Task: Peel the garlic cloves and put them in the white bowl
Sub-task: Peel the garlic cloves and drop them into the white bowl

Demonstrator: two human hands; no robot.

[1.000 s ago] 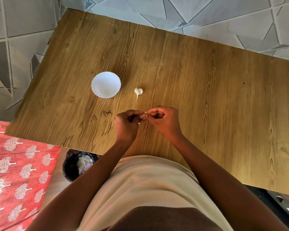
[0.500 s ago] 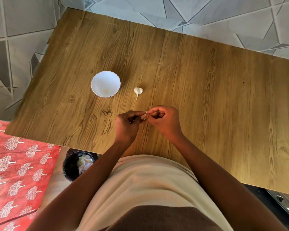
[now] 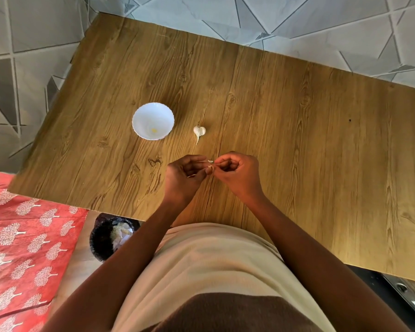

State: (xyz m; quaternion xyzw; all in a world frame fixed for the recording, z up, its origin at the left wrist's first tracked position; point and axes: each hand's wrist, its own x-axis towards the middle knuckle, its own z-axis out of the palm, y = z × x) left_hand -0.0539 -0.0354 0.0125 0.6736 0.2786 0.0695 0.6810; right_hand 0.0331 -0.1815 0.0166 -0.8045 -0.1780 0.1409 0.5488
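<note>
Head view. My left hand (image 3: 182, 174) and right hand (image 3: 237, 172) meet fingertip to fingertip above the desk (image 3: 297, 140), both curled and pinching one garlic clove (image 3: 210, 167); the fingers hide most of it, so I cannot tell its long axis. A garlic bulb remnant (image 3: 199, 131) lies just right of the white bowl (image 3: 153, 121), its stem pointing toward me. The bowl holds a yellowish speck too small to identify. A dark bin (image 3: 113, 236) sits partly under the desk edge.
</note>
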